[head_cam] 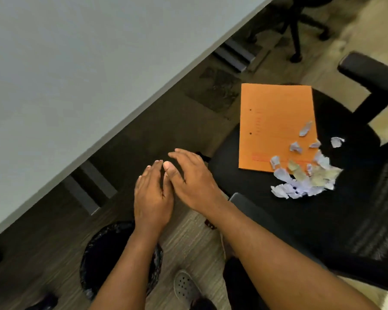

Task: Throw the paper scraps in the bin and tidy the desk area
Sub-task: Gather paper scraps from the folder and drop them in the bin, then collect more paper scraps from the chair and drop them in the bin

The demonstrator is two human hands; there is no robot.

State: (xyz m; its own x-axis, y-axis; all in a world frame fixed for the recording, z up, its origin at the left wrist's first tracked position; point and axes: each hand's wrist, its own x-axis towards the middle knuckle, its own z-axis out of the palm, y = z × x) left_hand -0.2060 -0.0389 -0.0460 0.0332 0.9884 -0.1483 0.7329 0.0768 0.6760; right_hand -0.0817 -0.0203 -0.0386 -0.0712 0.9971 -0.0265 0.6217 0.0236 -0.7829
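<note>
1. left hand: flat, palm down, fingers straight and apart from any object; holds nothing. it hovers above the floor, just past the far rim of the bin.
2. right hand: also flat and loose, fingers extended, nothing in it. its thumb side touches or overlaps the left hand's index side; cannot tell which.
3. bin: round, lined with a black bag, stands on the wood-pattern floor below the left forearm, which crosses over its opening. contents not readable in the dark liner.
4. paper scraps: a loose heap of torn white and pale pieces on the seat of the black office chair, to the right of both hands and well apart from the bin. several single scraps lie scattered further up, some on the lower right corner of the orange folder, one off its edge on the seat.
5. orange folder: lies flat on the chair seat, its upper edge reaching past the seat's front; the heap overlaps its near corner.
6. desk: pale grey top fills the upper left, edge running diagonally; visible part bare.
7. a grey perforated shoe is on the floor beside the bin.
</note>
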